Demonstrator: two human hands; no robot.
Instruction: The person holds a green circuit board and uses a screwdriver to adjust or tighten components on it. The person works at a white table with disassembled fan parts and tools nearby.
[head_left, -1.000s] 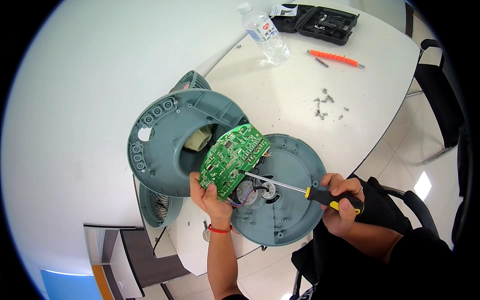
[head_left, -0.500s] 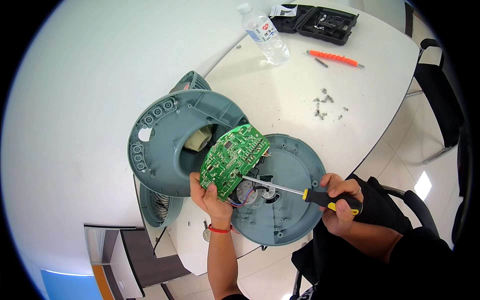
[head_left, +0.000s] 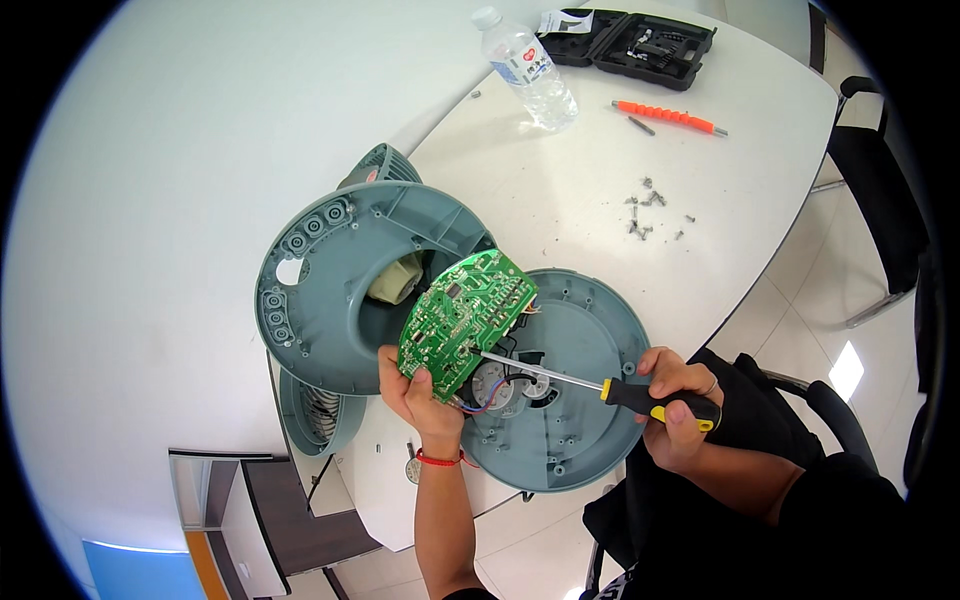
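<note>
My left hand [head_left: 425,402] grips the lower left edge of a green circuit board [head_left: 468,310], tilted with its soldered face up. In my right hand [head_left: 680,405] is a screwdriver [head_left: 640,396] with a black and yellow handle. Its shaft points left, and the tip appears to meet the board's lower middle; contact is hard to make out. Below the board lies a round grey-green plastic base [head_left: 590,340] with a motor-like round part [head_left: 492,388] and coloured wires at its centre. A larger grey-green round housing [head_left: 330,270] leans at the left, partly hidden by the board.
Loose screws [head_left: 645,210] lie scattered on the white table [head_left: 730,170]. Farther back are an orange flexible bit extension [head_left: 668,117], a water bottle [head_left: 528,70] and an open black tool case [head_left: 655,48]. A black chair [head_left: 870,190] stands beyond the table's right edge.
The board, both hands and the screwdriver sit very slightly farther left in the picture. The grips look the same.
</note>
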